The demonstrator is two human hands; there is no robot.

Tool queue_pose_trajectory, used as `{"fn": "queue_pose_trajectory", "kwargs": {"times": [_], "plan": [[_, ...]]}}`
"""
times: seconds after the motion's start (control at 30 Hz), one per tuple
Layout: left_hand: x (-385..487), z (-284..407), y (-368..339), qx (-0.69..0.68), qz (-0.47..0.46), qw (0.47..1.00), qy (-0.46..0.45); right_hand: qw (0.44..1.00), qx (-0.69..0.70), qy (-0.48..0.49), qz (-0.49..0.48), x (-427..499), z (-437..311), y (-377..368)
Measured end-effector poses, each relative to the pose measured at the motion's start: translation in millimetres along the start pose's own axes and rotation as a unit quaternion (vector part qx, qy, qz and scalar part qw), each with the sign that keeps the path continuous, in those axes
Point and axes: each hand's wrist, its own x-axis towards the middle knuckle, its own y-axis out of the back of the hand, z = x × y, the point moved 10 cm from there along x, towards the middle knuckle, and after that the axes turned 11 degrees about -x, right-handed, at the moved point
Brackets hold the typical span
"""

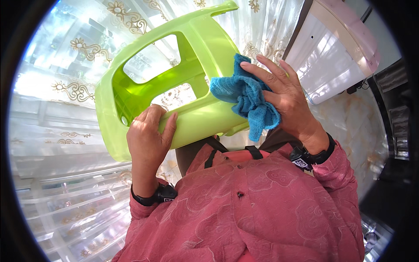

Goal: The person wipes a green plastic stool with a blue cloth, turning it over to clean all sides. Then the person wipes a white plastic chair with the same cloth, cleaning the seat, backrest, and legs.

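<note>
A lime-green plastic shell (pixel 216 42) with several window-like cutouts, perhaps the body of a toy car, is tilted in front of me. My left hand (pixel 149 131) grips its near edge beside the large opening, thumb outside and fingers curled over the rim. My right hand (pixel 284 95) presses a crumpled blue terry cloth (pixel 252 95) against the shell's right side. The cloth bunches under my palm and fingers, and its lower corner hangs free. What supports the shell from below is hidden.
Sheer curtains (pixel 78 88) with brown floral embroidery hang behind and left of the shell. A white and pink appliance or cabinet (pixel 327 49) stands at the upper right. Marble-patterned floor (pixel 353 131) shows below it, with dark furniture (pixel 389 183) at the right edge.
</note>
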Motion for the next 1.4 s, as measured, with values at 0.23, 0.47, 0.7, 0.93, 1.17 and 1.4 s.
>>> {"fn": "queue_pose_trajectory", "kwargs": {"times": [0.23,0.47,0.7,0.93,1.17,1.4], "plan": [[8.4,-17.3,-3.0,0.025,0.021,0.997,0.065,0.927,-0.007,-0.371,0.049,-57.2,171.0,44.7],[5.7,-39.1,6.1,0.005,0.024,0.995,0.096,0.981,0.117,-0.116,0.105,11.8,42.4,26.2],[-7.6,-29.3,6.2,-0.011,0.023,0.997,0.079,0.965,0.194,-0.165,0.061,-26.2,59.5,2.6],[-7.4,-18.5,-4.5,-0.001,0.015,0.999,0.039,0.985,0.030,-0.114,0.130,-12.5,22.6,57.4],[-5.7,-45.1,6.4,-0.027,0.049,0.997,0.060,0.997,-0.022,0.014,0.071,57.7,-69.3,-2.3],[-27.1,-98.7,61.5,0.149,-0.095,0.982,-0.059,0.992,0.039,0.082,0.084,89.6,-78.9,-14.2]]}}
